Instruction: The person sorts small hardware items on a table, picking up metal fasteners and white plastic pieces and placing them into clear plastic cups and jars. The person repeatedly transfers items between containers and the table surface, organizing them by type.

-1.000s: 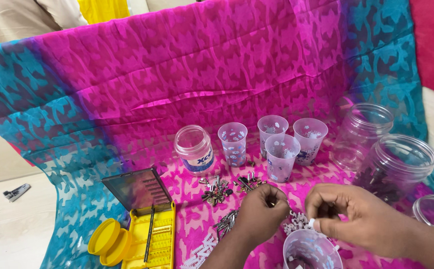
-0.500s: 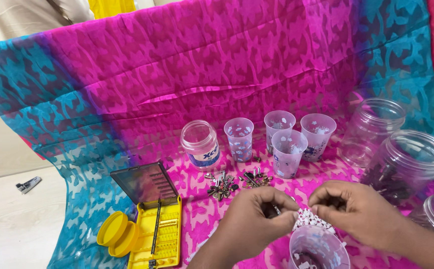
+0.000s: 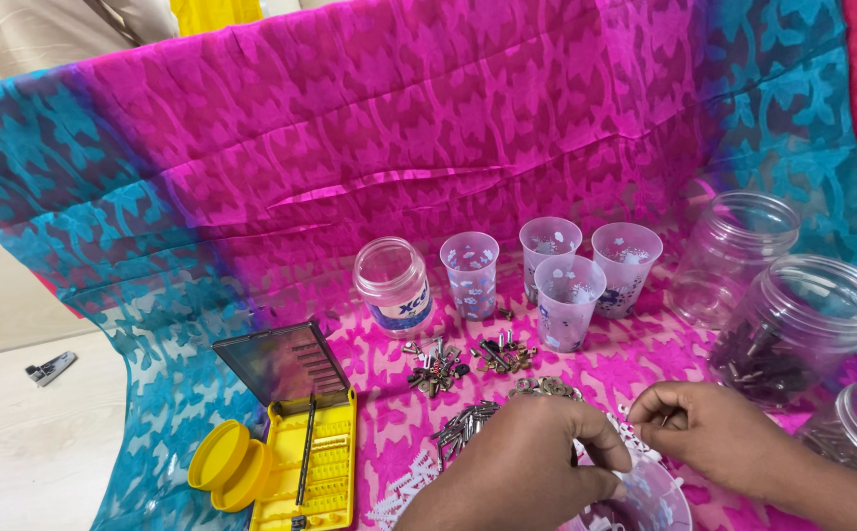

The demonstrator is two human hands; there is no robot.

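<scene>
My left hand (image 3: 527, 462) and my right hand (image 3: 718, 438) meet low in the head view, above a clear plastic cup (image 3: 650, 497) at the bottom edge. Both pinch small white plastic pieces (image 3: 635, 438) strung between the fingers. Just beyond the hands lie small piles of metal screws and bits (image 3: 463, 364) and washers (image 3: 544, 388) on a pink and blue patterned cloth (image 3: 399, 177). More white pieces (image 3: 404, 487) lie left of my left hand.
Several patterned plastic cups (image 3: 566, 265) and a small clear jar (image 3: 392, 285) stand in a row behind the piles. Large clear jars (image 3: 792, 329) stand at the right, one holding dark screws. An open yellow tool case (image 3: 311, 452) and yellow lids (image 3: 222, 462) lie at the left.
The view has shifted so the hands sit lower in the frame. Both hands keep working the white pieces over the cup, the fingers drawn closer together.
</scene>
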